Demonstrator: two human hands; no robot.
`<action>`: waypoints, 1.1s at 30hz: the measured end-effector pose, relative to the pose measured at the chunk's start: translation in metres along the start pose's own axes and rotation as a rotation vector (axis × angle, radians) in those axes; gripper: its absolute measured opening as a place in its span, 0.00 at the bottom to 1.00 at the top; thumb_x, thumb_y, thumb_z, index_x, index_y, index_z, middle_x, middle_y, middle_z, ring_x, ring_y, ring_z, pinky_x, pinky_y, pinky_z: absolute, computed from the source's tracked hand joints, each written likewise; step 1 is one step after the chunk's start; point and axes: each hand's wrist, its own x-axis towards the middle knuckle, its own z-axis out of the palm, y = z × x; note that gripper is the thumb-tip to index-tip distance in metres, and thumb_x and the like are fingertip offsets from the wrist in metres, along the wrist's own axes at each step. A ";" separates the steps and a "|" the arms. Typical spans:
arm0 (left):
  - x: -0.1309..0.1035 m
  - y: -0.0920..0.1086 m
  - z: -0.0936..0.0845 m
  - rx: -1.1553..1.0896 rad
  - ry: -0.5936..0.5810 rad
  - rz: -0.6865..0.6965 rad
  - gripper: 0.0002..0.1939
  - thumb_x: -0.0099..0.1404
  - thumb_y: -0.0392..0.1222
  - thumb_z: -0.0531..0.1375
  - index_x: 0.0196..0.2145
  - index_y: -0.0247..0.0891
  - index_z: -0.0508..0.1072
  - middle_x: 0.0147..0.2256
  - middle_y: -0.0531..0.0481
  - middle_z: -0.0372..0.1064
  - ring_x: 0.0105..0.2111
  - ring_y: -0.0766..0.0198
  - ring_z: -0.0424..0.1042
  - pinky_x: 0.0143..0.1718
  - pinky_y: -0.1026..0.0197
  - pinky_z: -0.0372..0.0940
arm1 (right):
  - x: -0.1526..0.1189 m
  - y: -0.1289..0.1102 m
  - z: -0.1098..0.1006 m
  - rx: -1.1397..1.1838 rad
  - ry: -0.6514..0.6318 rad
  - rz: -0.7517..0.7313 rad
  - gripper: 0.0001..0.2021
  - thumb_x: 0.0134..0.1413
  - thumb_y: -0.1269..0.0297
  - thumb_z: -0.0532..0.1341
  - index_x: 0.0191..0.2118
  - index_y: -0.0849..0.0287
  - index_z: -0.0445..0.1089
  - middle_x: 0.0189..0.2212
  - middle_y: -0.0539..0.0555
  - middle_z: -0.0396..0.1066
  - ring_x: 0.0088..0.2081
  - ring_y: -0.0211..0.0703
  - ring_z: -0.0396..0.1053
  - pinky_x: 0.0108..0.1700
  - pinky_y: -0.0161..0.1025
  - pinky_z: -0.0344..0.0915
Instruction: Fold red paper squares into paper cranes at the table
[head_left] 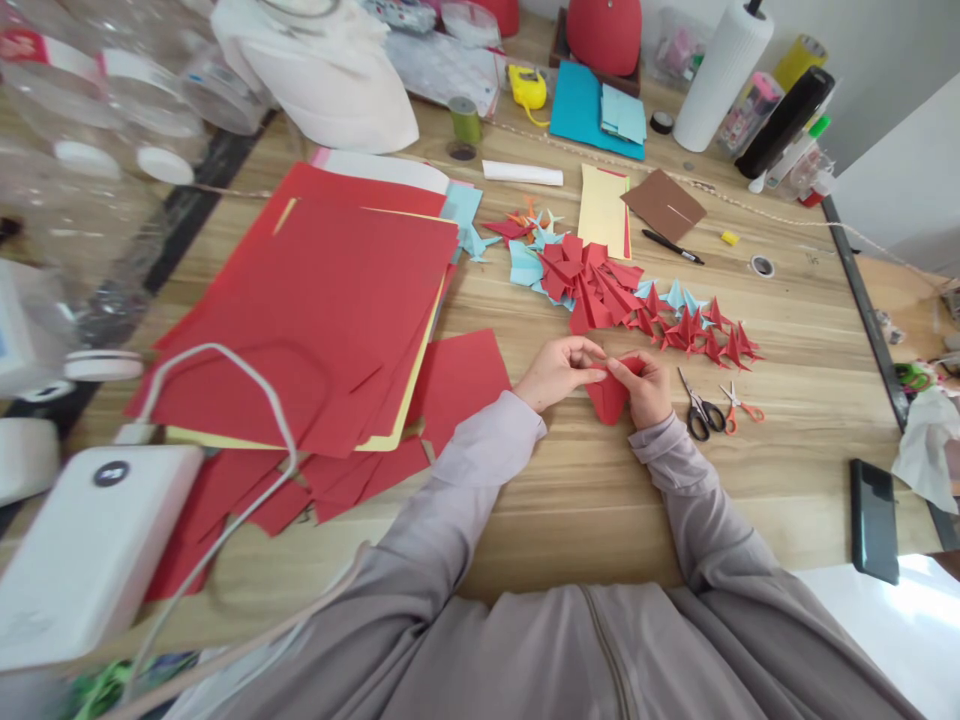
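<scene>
A folded piece of red paper is held between my two hands above the wooden table. My left hand pinches its upper left edge with thumb and fingers. On the other side, my right hand grips the paper, thumb on top, fingers partly hidden behind it. Just beyond my hands lies a pile of folded red paper pieces. Red folded cranes spread to its right, with light blue ones among them. Black-handled scissors and small orange-handled scissors rest right of my right hand.
Large red paper sheets are stacked at left, smaller red pieces beside them. A white power bank with a cable sits front left. Behind are a brown paper square, black pen and tape measure. A phone lies right.
</scene>
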 end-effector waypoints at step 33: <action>0.003 -0.004 0.000 -0.114 0.132 0.023 0.18 0.43 0.41 0.68 0.33 0.34 0.73 0.23 0.52 0.72 0.23 0.68 0.68 0.29 0.64 0.62 | 0.000 0.000 0.001 -0.021 0.022 0.032 0.15 0.39 0.52 0.66 0.25 0.60 0.69 0.21 0.47 0.68 0.24 0.34 0.62 0.29 0.34 0.62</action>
